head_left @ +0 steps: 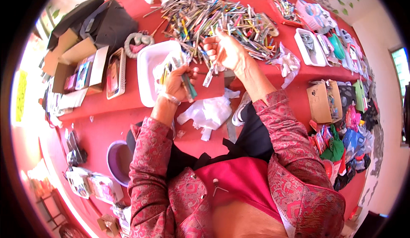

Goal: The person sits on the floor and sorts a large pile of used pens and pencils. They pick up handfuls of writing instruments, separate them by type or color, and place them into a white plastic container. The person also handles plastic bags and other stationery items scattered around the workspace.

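Observation:
My left hand (178, 82) is closed around a bunch of pens (188, 85), among them a dark green one pointing down. It is over the right edge of a white plastic tub (147, 73), which has some pens and clear wrapping in it. My right hand (228, 50) is at the near edge of a big heap of pens and pencils (213, 20). Its fingers are curled round a slim, clear pen-like thing (209, 75) that slants down toward my left hand. The grip on it is partly hidden.
Crumpled white plastic bags (209, 114) lie in front of me on the red cloth. To the left stand an opened cardboard box (81, 73), a narrow basket (116, 73) and a purple bucket (119, 161). Off right are a white tray (309, 48), another cardboard box (320, 103) and colourful packets.

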A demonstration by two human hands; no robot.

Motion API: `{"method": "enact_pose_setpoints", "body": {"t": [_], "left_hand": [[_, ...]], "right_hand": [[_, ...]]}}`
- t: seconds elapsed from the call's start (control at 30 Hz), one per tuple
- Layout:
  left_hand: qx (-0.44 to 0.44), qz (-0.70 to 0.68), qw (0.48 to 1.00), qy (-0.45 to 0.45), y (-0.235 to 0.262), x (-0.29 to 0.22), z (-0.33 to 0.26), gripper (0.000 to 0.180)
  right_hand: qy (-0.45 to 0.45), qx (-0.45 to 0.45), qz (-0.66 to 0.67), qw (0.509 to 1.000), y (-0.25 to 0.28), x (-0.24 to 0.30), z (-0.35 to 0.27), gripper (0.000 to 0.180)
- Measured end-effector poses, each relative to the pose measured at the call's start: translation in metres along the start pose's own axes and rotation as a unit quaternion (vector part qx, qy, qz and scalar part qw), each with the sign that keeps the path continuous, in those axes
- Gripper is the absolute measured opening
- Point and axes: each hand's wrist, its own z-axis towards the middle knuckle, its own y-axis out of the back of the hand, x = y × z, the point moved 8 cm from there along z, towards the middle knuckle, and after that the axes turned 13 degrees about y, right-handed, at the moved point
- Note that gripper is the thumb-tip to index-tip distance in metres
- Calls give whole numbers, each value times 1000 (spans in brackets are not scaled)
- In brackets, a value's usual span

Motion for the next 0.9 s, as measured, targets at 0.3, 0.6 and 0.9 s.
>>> {"method": "enact_pose_setpoints", "body": {"t": [0.3, 0.6, 0.9], "left_hand": [[-8, -48, 999, -10, 17, 3, -2, 12], [105, -96, 985, -102, -2, -15, -1, 21], [36, 0, 980, -196, 30, -51, -6, 18]], "right_hand": [[96, -147, -302, 937, -3, 27, -10, 65], [413, 62, -644, 641, -98, -7, -43, 22], [480, 196, -670, 532, -117, -28, -67, 38]]}}
